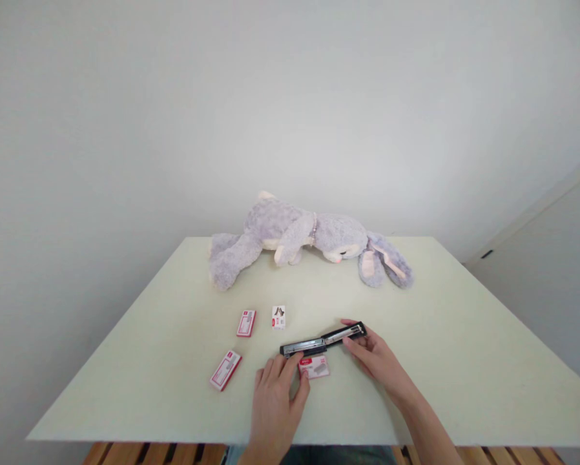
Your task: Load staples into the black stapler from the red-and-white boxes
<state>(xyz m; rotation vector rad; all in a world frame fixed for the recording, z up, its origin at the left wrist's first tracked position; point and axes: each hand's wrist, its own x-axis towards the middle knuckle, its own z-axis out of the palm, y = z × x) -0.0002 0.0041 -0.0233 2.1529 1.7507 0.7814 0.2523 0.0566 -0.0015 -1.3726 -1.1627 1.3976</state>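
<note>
A pale green counter (464, 361) fills the lower half of the view, set against a plain white wall. At its far edge lies a grey plush rabbit (300, 239) on its side, legs toward the left, long ears trailing off to the right.

Nearer the front, a black stapler (323, 340) lies swung fully open and flat on the counter, stretched out in a long line that rises slightly toward the right. The left hand (275, 400) rests palm down with its fingers loosely spread, the fingertips touching the stapler's left end. The right hand (374, 355) holds the stapler's right end, thumb on the far side and fingers curled along the near side (a light grip, not a fist).

Just below the stapler, between the two hands, sits a small red-and-white staple box (314, 367), partly covered by the left hand's fingers. Three more small boxes lie to the left, well apart from the hands: a red one (225, 370) nearest the front edge, another red one (246, 323) farther back, and a white one (279, 317) just beside it.
</note>
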